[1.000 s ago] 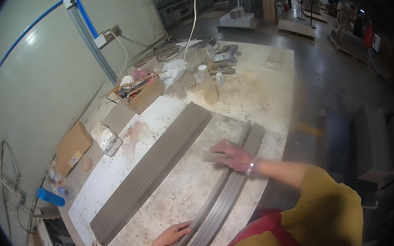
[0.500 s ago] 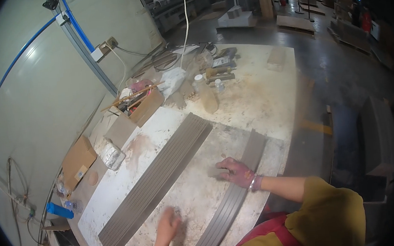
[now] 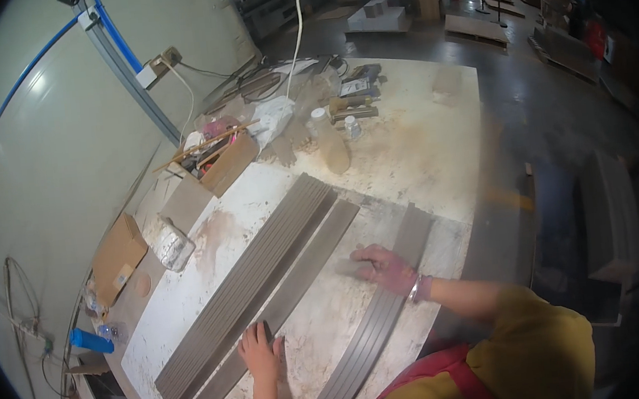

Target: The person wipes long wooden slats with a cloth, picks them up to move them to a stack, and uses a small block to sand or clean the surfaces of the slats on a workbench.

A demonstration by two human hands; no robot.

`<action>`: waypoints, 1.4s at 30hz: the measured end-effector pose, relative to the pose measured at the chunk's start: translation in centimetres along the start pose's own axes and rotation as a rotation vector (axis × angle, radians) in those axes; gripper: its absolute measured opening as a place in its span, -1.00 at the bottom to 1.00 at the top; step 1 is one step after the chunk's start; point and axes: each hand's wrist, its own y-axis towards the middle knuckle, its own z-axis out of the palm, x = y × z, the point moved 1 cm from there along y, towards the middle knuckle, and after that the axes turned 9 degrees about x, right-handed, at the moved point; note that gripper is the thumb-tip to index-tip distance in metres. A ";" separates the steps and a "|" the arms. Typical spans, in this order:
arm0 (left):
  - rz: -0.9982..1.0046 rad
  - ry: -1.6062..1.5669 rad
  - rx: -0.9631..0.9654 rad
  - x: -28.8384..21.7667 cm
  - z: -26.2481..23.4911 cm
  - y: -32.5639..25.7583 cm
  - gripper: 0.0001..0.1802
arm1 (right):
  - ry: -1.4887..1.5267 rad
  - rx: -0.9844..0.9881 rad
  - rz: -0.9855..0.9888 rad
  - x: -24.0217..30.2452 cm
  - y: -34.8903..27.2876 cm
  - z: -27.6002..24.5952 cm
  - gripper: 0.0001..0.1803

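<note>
My left hand (image 3: 261,353), bare, rests its fingers, slightly apart, on a single flat grey-brown strip (image 3: 306,261). That strip lies just right of a row of long, similar strips (image 3: 247,287) set side by side, with a narrow gap between. My right hand (image 3: 388,270) wears a pinkish-red glove and is held over the table, its fingers curled round a small greyish thing (image 3: 351,269) too blurred to name. Beneath and beside the right wrist runs a second group of grey strips (image 3: 367,337), partly covered by the hand and forearm.
Behind the strips stand a cloudy plastic bottle (image 3: 333,152), a small white-capped bottle (image 3: 352,127) and a brown tool box (image 3: 230,166). A wrapped white block (image 3: 173,248), cardboard (image 3: 119,261) and a blue cylinder (image 3: 91,341) line the left side. A white cord (image 3: 299,32) hangs down.
One strip now lies separate on the right of the left row. My left hand has come up and left onto it. The gloved right hand stays near the same place, fingers still curled.
</note>
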 end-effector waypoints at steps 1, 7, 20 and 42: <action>0.007 0.045 -0.052 -0.5 -0.5 0.7 -0.29 | 0.001 0.013 0.007 0.3 0.5 -0.4 -0.60; -0.048 -0.183 0.045 0.5 -0.5 1.3 -0.28 | -0.381 -0.003 -0.058 2.2 6.5 -7.9 -0.50; -0.099 -0.208 0.061 -1.7 0.8 -0.1 -0.26 | -0.720 0.142 0.303 -9.2 16.1 -11.5 -0.57; -0.077 -0.272 -0.031 -4.3 1.8 0.8 -0.30 | -0.760 0.101 0.071 -5.7 14.2 -14.2 -0.59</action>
